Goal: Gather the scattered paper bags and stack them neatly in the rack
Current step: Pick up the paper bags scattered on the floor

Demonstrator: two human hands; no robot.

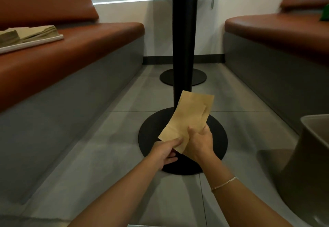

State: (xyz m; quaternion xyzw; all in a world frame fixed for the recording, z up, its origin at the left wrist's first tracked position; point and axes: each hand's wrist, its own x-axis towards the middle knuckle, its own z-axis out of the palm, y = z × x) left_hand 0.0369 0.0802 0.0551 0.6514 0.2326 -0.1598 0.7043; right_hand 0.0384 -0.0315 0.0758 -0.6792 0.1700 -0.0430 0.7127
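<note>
A flat brown paper bag [188, 118] is held in the air above the round black base of the table leg. My left hand [164, 151] pinches its lower corner between thumb and fingers. My right hand [200, 142] grips the bag's right edge, fingers curled round it. On the left bench, a white tray [35, 43] carries stacked paper bags [28, 32] in two piles.
A black table leg [184, 36] rises from a round base [219, 137] on the grey tiled floor; a second base [183, 78] lies behind it. Brown benches [89, 45] flank the aisle on both sides. A grey bin [309, 148] stands at the right.
</note>
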